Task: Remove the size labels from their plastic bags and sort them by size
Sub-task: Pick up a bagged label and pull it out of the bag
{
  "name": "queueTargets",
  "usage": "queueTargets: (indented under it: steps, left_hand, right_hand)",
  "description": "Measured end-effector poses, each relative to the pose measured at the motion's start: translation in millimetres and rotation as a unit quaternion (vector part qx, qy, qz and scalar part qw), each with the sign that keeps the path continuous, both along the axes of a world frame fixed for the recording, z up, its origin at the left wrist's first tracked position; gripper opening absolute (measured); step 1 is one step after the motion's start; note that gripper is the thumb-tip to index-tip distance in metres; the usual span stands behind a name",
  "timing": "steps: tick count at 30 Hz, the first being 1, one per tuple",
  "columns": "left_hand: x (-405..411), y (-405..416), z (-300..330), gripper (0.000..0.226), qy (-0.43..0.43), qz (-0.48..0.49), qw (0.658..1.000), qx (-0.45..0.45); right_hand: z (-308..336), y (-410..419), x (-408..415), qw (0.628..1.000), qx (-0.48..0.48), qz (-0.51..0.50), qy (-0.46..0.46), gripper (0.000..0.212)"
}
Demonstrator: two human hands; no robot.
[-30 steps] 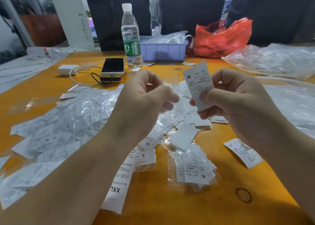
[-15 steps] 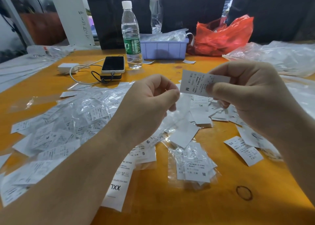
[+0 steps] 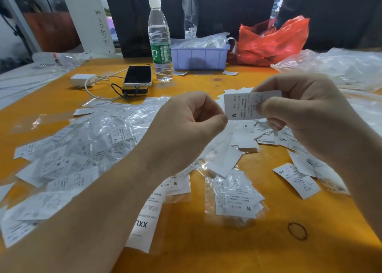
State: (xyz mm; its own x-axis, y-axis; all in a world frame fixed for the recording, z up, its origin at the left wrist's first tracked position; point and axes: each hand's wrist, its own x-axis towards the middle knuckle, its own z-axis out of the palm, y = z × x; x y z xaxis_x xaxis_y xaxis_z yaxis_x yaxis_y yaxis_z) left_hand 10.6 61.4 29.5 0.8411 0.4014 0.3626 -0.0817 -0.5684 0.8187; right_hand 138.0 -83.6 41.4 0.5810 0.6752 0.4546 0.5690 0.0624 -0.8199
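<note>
My right hand point(image 3: 306, 115) pinches a white size label marked M point(image 3: 241, 107) above the table, printed side towards me. My left hand point(image 3: 186, 123) is curled just left of it, thumb at the label's lower left corner, and pinches a faint clear plastic bag point(image 3: 219, 140) that hangs below it. A heap of bagged labels point(image 3: 93, 144) covers the left of the table. Nearer me lie a bagged M bundle point(image 3: 235, 198), an XXL label point(image 3: 144, 217), an S label point(image 3: 177, 182) and an XS label point(image 3: 295, 179). A small XL stack point(image 3: 245, 136) sits under my hands.
At the back of the orange table point(image 3: 206, 241) stand a water bottle point(image 3: 160, 43), a phone point(image 3: 138, 75) with a white charger point(image 3: 82, 80), a purple bin point(image 3: 199, 55) and a red bag point(image 3: 272, 41). Crumpled clear plastic point(image 3: 341, 65) lies at the right.
My right hand turned the M label from upright to lying sideways and moved it a little right and down. My left hand stayed curled close beside it.
</note>
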Motion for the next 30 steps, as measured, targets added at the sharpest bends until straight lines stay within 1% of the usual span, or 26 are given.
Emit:
queueTargets:
  steps: [4, 9, 10, 12, 14, 18, 21, 26, 28, 30]
  left_hand:
    - [0.1, 0.7, -0.3, 0.011, -0.006, -0.002, 1.000, 0.000]
    - [0.5, 0.4, 0.2, 0.013, -0.006, -0.013, 1.000, 0.000]
    - [0.5, 0.2, 0.4, 0.014, -0.004, -0.015, 1.000, 0.003]
    - [0.7, -0.3, 0.4, 0.015, -0.001, -0.018, 1.000, 0.007]
    - [0.7, -0.3, 0.0, 0.016, 0.000, -0.018, 1.000, 0.013]
    - [0.7, 0.8, 0.1, 0.017, -0.001, -0.013, 1.000, 0.015]
    - [0.9, 1.0, -0.6, 0.015, 0.004, -0.015, 1.000, 0.014]
    - [1.0, 0.7, -1.1, 0.016, 0.008, -0.018, 1.000, 0.023]
    - [0.9, 1.5, -0.8, 0.016, 0.004, -0.013, 1.000, 0.024]
    - [1.0, 2.1, -1.1, 0.016, -0.002, -0.005, 1.000, 0.019]
  right_hand:
    - [0.5, -1.4, 1.6, 0.999, -0.030, 0.029, 0.009, 0.020]
    - [0.9, -1.0, 2.8, 0.998, -0.057, 0.015, 0.014, 0.019]
    - [0.9, -0.7, 3.3, 0.998, -0.066, 0.014, 0.014, 0.020]
    - [0.0, 0.1, 5.2, 0.997, -0.081, 0.006, 0.019, 0.032]
    - [-0.7, 0.6, 6.6, 0.995, -0.094, -0.001, 0.022, 0.035]
    - [-2.7, 1.7, 7.8, 0.994, -0.110, 0.002, 0.025, 0.032]
    - [-2.6, 1.6, 6.9, 0.993, -0.118, 0.019, 0.023, 0.021]
    - [-2.6, 2.2, 6.6, 0.992, -0.115, 0.029, 0.032, 0.022]
    - [-2.3, 2.1, 7.9, 0.994, -0.103, 0.010, 0.041, 0.032]
    - [-2.3, 2.5, 9.4, 0.996, -0.072, -0.014, 0.053, 0.035]
